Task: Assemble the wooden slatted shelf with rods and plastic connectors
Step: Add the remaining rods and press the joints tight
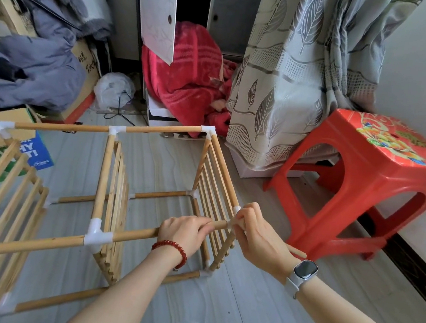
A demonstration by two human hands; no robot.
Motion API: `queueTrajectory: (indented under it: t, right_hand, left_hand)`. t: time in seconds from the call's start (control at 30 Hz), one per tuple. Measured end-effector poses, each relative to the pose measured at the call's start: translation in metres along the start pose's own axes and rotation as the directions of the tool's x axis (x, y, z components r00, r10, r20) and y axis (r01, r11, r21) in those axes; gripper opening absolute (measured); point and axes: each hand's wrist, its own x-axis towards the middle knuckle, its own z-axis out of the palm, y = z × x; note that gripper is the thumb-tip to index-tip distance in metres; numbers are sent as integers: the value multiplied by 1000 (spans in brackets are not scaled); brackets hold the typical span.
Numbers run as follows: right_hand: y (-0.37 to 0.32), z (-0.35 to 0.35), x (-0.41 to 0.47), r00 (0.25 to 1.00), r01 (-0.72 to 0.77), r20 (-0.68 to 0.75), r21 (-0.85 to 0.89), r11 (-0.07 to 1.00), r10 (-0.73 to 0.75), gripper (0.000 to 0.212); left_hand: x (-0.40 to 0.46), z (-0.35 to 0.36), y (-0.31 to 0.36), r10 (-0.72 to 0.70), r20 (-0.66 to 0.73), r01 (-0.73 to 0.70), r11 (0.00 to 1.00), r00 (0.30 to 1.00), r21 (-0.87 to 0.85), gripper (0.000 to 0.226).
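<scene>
Shelf frame point(104, 203) on its side on the floor. Left hand point(187, 230) wraps the near top rod point(134, 234); right hand point(254, 233) pinches the corner connector point(235, 211). Light, stiff, probably racks easily, so grip close to the joint.

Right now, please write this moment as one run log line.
left hand: grips rod | right hand: pinches corner connector | step: seating rod end | shelf frame: on floor
</scene>
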Motion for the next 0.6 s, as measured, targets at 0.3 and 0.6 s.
queueTrajectory:
  t: [0.3, 0.6]
  right_hand:
    - [5, -9, -9, 998, -54, -36, -205, 977, 47, 31]
    - [-1, -5, -5, 992, -121, -48, -221, 968, 113, 28]
  left_hand:
    - [-4, 0, 3, -1, 27, 1, 1000, 1000, 7, 36]
    - [-3, 2, 3, -5, 14, 5, 999, 1000, 35, 36]
